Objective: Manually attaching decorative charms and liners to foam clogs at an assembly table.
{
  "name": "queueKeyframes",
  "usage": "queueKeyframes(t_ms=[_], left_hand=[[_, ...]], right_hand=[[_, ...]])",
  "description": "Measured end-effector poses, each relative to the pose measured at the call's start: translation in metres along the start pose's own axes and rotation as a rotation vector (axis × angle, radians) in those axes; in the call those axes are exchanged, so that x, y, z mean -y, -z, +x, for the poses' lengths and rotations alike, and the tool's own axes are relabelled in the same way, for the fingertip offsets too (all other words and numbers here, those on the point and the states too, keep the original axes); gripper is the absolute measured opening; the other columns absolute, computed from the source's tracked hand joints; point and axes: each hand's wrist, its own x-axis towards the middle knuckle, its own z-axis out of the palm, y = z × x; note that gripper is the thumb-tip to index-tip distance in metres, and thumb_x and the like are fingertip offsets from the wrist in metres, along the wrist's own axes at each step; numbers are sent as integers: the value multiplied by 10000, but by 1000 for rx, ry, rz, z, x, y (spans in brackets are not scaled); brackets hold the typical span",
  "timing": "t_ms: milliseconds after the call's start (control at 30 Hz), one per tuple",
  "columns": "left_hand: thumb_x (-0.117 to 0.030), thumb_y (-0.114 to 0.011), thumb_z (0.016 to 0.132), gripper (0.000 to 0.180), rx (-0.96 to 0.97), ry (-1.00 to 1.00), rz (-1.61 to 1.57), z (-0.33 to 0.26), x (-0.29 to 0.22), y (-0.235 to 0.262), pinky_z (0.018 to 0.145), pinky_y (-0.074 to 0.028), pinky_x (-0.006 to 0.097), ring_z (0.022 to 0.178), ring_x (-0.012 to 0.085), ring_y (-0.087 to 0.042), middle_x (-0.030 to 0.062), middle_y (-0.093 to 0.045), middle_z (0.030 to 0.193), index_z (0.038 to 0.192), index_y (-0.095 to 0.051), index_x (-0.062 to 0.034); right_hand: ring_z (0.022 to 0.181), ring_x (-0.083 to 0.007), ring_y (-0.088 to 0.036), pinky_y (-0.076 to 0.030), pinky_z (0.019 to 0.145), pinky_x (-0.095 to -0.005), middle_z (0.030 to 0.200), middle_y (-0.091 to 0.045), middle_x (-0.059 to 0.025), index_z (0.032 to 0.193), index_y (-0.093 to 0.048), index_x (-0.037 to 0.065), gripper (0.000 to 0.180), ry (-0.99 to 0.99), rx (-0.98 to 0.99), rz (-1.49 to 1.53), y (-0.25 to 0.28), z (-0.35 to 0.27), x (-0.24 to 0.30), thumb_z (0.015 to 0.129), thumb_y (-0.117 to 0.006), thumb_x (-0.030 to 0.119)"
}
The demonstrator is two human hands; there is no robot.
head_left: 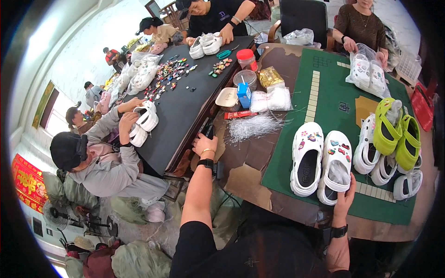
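Note:
My right hand (pixel 344 199) grips the heel of a white clog (pixel 338 162) with colourful charms on its upper. Clear plastic shows inside that clog's opening. A matching white clog (pixel 307 160) lies flat to its left, toes pointing away from me. My left hand (pixel 204 146) is closed round a black object (pixel 209 130) at the table's left edge; its kind is hard to make out. Beyond that hand lies a heap of thin clear plastic strands (pixel 252 129), with a red packet (pixel 240 114) behind it.
Green clogs (pixel 388 125) are stacked on white ones (pixel 366 146) at the right, on a green mat (pixel 282 153). A blue carton (pixel 244 95) and a red-lidded jar (pixel 246 59) stand farther back. Co-workers handle clogs at a black table (pixel 185 102) and across from me.

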Motion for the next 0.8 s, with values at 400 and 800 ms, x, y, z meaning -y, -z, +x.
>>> queueKeyframes(t_ms=[400,800], left_hand=[[-542,-620,770,686,131,-93,-42,-1,26,20,977,-436,482,1176,387,-525,234,-554,1243,1221,-565,-28],[-502,-683,811,496,771,282,-622,6,100,30,382,-379,288,421,148,-507,34,-493,517,795,-578,-17]], right_hand=[[1225,-220,-461,-334,1053,-341,1351,-459,-128,1392,-368,-30,550,-7,2,7,4,0,-4,915,-568,156],[1243,-227,-452,-333,1059,-345,1374,-440,-141,1401,-358,-30,545,-33,-3,29,1,0,0,911,-546,115]])
